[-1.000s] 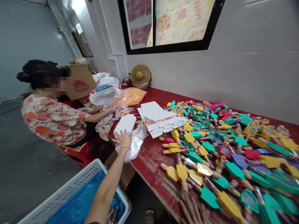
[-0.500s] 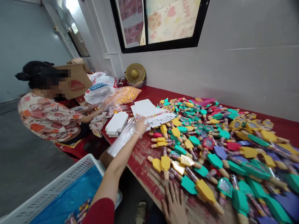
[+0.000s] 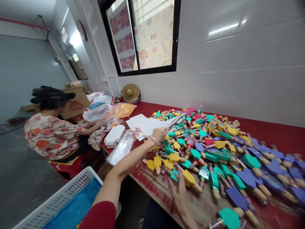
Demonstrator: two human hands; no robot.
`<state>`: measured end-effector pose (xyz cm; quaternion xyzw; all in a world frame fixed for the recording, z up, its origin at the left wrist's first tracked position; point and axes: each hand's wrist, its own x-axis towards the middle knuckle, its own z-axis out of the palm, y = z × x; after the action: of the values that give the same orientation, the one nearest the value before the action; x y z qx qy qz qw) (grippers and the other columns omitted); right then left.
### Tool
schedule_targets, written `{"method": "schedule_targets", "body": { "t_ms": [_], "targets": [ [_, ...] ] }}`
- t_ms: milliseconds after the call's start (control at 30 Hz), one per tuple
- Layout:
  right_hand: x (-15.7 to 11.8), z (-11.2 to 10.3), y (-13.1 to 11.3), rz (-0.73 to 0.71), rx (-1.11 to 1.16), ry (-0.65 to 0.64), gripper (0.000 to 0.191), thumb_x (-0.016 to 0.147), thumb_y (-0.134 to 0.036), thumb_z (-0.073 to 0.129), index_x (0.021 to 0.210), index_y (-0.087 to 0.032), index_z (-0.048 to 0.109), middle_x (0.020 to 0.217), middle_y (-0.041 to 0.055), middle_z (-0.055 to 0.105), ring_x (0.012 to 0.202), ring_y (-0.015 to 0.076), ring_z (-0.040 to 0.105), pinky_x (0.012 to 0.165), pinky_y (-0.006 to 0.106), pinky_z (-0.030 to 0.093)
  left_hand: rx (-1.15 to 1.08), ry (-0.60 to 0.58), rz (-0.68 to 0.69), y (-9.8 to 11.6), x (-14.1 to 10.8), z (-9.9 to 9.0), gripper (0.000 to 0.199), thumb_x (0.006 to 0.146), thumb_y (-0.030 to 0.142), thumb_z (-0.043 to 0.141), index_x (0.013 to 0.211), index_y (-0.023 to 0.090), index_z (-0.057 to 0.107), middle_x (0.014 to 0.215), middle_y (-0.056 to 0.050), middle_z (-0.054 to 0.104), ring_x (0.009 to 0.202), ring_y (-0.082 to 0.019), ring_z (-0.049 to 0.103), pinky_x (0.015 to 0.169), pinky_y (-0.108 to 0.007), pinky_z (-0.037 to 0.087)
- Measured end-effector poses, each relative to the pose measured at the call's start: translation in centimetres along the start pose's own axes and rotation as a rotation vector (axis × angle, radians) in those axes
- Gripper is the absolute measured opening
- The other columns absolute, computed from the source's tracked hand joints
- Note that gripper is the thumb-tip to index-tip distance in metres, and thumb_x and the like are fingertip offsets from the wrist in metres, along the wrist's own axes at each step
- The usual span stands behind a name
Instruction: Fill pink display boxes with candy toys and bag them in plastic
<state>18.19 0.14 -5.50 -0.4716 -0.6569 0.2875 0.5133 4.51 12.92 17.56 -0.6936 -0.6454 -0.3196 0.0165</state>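
Observation:
My left hand (image 3: 160, 135) is closed on a stack of white cards (image 3: 175, 120), lifted at a slant above the table. More white cards (image 3: 138, 122) lie just left of it, one showing a printed picture. My right hand (image 3: 179, 194) rests by the table's front edge with its fingers apart, holding nothing. Close to its fingertips are small toys with wooden-looking handles, among them a yellow one (image 3: 189, 178) and a green one (image 3: 174, 175). Each seems to have a clear tube with coloured bits.
A big pile of green, yellow and purple toys (image 3: 247, 178) covers the right side of the red table (image 3: 152, 109). Clear plastic bags (image 3: 122, 147) and a white card stack (image 3: 114, 135) lie left. A white crate (image 3: 59, 197) stands below. A co-worker (image 3: 54, 133) sits further left.
My left hand has moved right and closed on some white cards, raising them. My right hand has shifted slightly and its fingers have spread. The view has tilted up and turned right.

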Motion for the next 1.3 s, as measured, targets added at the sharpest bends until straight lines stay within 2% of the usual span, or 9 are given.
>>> {"method": "schedule_targets", "body": {
  "t_ms": [133, 233, 367, 500, 733, 967, 1067, 1167, 1300],
  "targets": [
    [4.9, -6.1, -8.7, -0.025, 0.101, 0.185, 0.099, 0.096, -0.051, 0.058, 0.163, -0.019, -0.008, 0.164, 0.0202, 0.024, 0.147, 0.0314, 0.037, 0.106, 0.046, 0.050, -0.207, 0.116, 0.208, 8.2, -6.9, -2.2, 0.034, 0.105, 0.037, 0.043, 0.135, 0.023, 0.051, 0.092, -0.002, 0.073, 0.078, -0.016, 0.071, 0.071, -0.025, 0.051],
    [3.9, -11.7, -12.8, -0.249, -0.163, 0.279, 0.074, 0.097, -0.035, 0.054, 0.162, -0.019, 0.023, 0.155, 0.0159, 0.045, 0.140, 0.0285, 0.047, 0.109, 0.045, 0.048, -0.360, 0.243, 0.302, 11.0, -12.1, -4.8, 0.031, 0.107, 0.031, 0.032, 0.131, 0.023, 0.050, 0.082, 0.001, 0.068, 0.064, -0.013, 0.065, 0.060, -0.023, 0.046],
    [2.1, -18.5, -16.7, -0.596, -0.540, 0.458, 0.046, 0.100, -0.022, 0.044, 0.144, -0.017, 0.055, 0.145, 0.0141, 0.056, 0.140, 0.0280, 0.048, 0.117, 0.049, 0.040, -0.210, 0.273, 0.473, 9.9, -15.0, -8.1, 0.028, 0.106, 0.031, 0.037, 0.113, 0.018, 0.060, 0.083, -0.004, 0.063, 0.073, -0.017, 0.062, 0.068, -0.027, 0.047],
    [3.8, -22.1, -18.5, -0.656, -0.678, 0.240, 0.037, 0.102, -0.025, 0.043, 0.131, -0.019, 0.066, 0.136, 0.0106, 0.065, 0.129, 0.0260, 0.059, 0.109, 0.044, 0.049, 0.183, 0.338, 0.747, 7.2, -14.9, -9.3, 0.033, 0.096, 0.044, 0.058, 0.118, 0.020, 0.064, 0.109, -0.012, 0.060, 0.104, -0.027, 0.056, 0.087, -0.038, 0.046],
    [3.2, -20.3, -14.8, -0.470, -0.728, -0.060, 0.034, 0.104, -0.030, 0.043, 0.126, -0.020, 0.067, 0.122, 0.0082, 0.073, 0.106, 0.0223, 0.071, 0.085, 0.032, 0.058, 0.210, 0.533, 0.818, 3.1, -15.1, -4.2, 0.011, 0.096, 0.021, 0.059, 0.103, 0.023, 0.069, 0.095, -0.006, 0.065, 0.094, -0.020, 0.056, 0.089, -0.036, 0.037],
    [3.4, -19.2, -12.4, -0.310, -1.163, -0.306, 0.035, 0.107, -0.030, 0.035, 0.113, -0.017, 0.068, 0.095, 0.0093, 0.076, 0.073, 0.0192, 0.072, 0.059, 0.024, 0.047, 0.071, 0.445, 0.928, 1.0, -15.1, 0.5, 0.020, 0.091, 0.015, 0.063, 0.105, 0.028, 0.071, 0.098, -0.002, 0.071, 0.106, -0.019, 0.057, 0.098, -0.040, 0.031],
    [4.7, -18.8, -12.1, -0.387, -1.097, -0.419, 0.029, 0.105, -0.033, 0.043, 0.118, -0.017, 0.064, 0.113, 0.0116, 0.073, 0.089, 0.0206, 0.072, 0.065, 0.025, 0.048, 0.074, 0.401, 0.916, 0.5, -15.0, 1.7, 0.024, 0.091, 0.017, 0.063, 0.111, 0.028, 0.070, 0.102, -0.003, 0.071, 0.108, -0.019, 0.057, 0.099, -0.038, 0.034],
    [5.8, -18.4, -11.6, -0.422, -1.062, -0.447, 0.024, 0.103, -0.028, 0.047, 0.118, -0.016, 0.062, 0.121, 0.0126, 0.070, 0.092, 0.0198, 0.071, 0.067, 0.025, 0.048, 0.122, 0.402, 0.876, -0.3, -14.1, 2.7, 0.035, 0.091, 0.025, 0.066, 0.125, 0.031, 0.066, 0.107, -0.004, 0.070, 0.109, -0.020, 0.057, 0.105, -0.039, 0.033],
    [7.6, -19.4, -11.2, -0.450, -1.104, -0.379, 0.022, 0.100, -0.015, 0.042, 0.106, -0.013, 0.063, 0.095, 0.0097, 0.074, 0.077, 0.0173, 0.070, 0.055, 0.023, 0.037, 0.159, 0.420, 0.883, -0.9, -11.2, 2.9, 0.040, 0.090, 0.020, 0.066, 0.126, 0.037, 0.066, 0.101, -0.003, 0.069, 0.106, -0.019, 0.057, 0.106, -0.038, 0.030]
  ]
}}
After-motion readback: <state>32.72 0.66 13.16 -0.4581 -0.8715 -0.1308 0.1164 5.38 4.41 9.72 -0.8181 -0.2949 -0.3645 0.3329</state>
